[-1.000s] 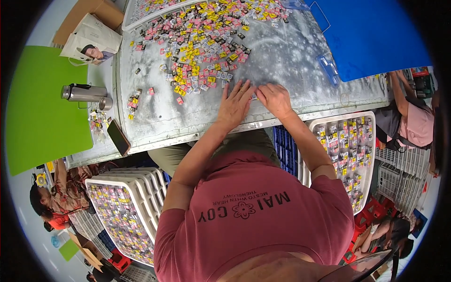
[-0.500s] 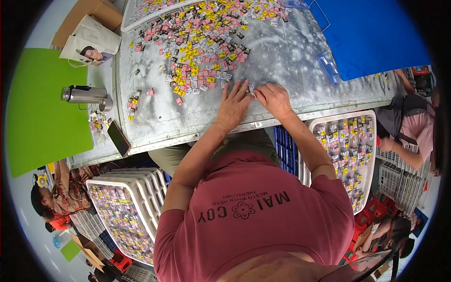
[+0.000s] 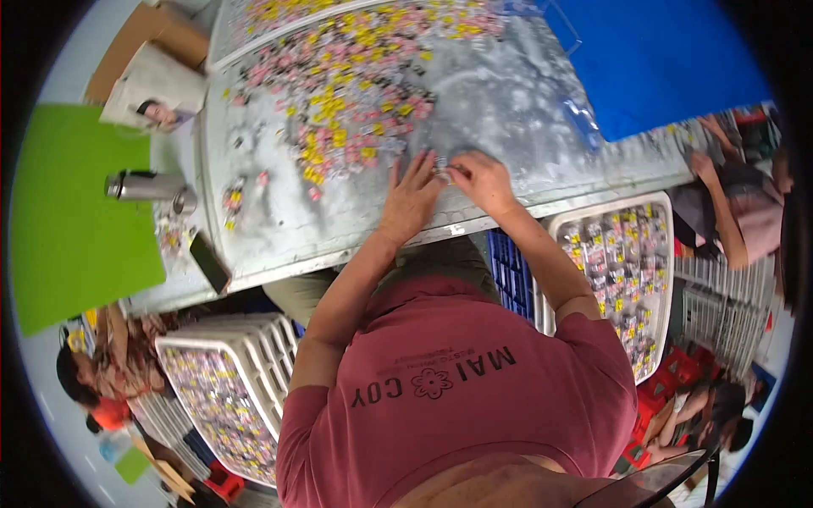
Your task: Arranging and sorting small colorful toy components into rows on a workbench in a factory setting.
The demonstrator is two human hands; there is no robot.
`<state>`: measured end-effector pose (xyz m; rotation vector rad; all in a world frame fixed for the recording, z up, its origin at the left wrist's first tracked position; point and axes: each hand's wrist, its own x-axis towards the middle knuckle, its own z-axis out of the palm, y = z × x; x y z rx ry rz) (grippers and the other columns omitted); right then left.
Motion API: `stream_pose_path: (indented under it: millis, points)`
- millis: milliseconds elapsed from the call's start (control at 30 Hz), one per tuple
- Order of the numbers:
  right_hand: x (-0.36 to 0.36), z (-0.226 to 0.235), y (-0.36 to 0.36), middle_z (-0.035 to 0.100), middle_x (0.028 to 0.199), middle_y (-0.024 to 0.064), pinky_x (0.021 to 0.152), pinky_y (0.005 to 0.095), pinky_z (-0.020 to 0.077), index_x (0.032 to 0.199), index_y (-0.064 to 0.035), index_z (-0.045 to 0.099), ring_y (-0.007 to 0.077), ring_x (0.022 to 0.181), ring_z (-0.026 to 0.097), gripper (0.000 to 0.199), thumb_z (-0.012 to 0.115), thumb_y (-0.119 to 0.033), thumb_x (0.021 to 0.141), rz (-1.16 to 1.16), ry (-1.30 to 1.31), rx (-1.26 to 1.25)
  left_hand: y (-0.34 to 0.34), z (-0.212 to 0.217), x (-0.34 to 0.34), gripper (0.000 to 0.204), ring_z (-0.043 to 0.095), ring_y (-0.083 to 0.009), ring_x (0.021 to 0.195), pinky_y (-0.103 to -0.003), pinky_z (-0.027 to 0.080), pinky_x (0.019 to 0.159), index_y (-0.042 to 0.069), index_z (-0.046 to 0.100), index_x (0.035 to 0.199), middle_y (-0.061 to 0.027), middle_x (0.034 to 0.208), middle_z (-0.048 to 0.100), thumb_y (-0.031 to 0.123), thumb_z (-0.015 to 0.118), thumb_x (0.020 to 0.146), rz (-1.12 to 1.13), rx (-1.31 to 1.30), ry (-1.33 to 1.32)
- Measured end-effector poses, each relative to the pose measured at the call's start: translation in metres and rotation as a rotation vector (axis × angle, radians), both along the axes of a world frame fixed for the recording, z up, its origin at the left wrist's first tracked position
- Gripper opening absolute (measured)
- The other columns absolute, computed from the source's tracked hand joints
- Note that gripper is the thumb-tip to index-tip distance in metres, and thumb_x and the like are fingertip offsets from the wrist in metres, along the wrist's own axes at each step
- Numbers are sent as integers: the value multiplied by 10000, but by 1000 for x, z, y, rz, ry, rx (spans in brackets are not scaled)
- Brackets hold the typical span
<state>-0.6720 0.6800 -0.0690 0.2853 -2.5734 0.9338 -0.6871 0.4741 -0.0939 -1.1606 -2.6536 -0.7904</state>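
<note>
On the metal table, my left hand (image 3: 409, 201) lies nearly flat with its fingers stretched and slightly apart, their tips beside a small printed piece (image 3: 441, 168). Pinched fingers of my right hand (image 3: 483, 181) hold that piece from the other side, close to the tabletop. Its details are blurred and partly covered by fingers. Just beyond my left fingertips begins a wide spread of small square pieces (image 3: 339, 118) in yellow, pink, black and white. A short cluster of similar pieces (image 3: 233, 203) sits apart to the left.
Left are a steel flask (image 3: 146, 185), a phone (image 3: 209, 263) and a green board (image 3: 85, 220). A blue sheet (image 3: 669, 68) covers the far right. Trays of packed pieces stand below at left (image 3: 222, 406) and right (image 3: 614, 279). Other people sit at both sides.
The whole view has shifted slightly left and blurred. Both hands keep nearly the same pose around the small piece. At the right, another person's arm has lifted toward the table edge.
</note>
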Motion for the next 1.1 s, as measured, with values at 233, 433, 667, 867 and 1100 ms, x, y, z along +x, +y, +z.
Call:
stream_pose_path:
  millis: [233,433,667,867,1100]
  points:
    - [-9,-17,-2,708,901,102,778,468,557,929,-132,733,338,887,695,146,714,-221,816,25,-217,-149,0,12,-1,155,439,-344,1464,-646,138,1211,154,666,1092,-176,1516,536,88,610,963,43,108,-159]
    - [6,-18,-11,675,1095,56,943,480,487,1019,-153,735,289,1103,636,196,703,-251,853,-72,-208,-93,10,19,1,349,388,-347,1497,-644,104,1218,82,566,1364,-179,1565,476,144,550,1021,62,109,-231]
    - [32,-25,-18,583,1422,73,1129,485,361,1268,-93,686,294,1340,515,427,678,-310,901,8,225,183,1,8,-1,660,208,-407,1566,-646,58,1230,6,283,1607,-209,1681,263,240,478,1022,11,-174,-16]
    - [43,-26,-10,485,1572,85,1227,563,200,1440,-67,577,281,1508,352,564,601,-360,959,72,45,412,9,31,4,798,167,-449,1562,-656,81,1231,-59,224,1597,-241,1686,207,295,544,958,-11,-240,-138]
    - [22,-10,30,510,1524,181,1183,592,293,1315,-36,647,369,1450,425,439,655,-224,919,-64,5,94,10,19,2,813,395,-381,1436,-649,178,1220,-16,348,1550,-208,1524,436,316,679,886,32,-190,62]
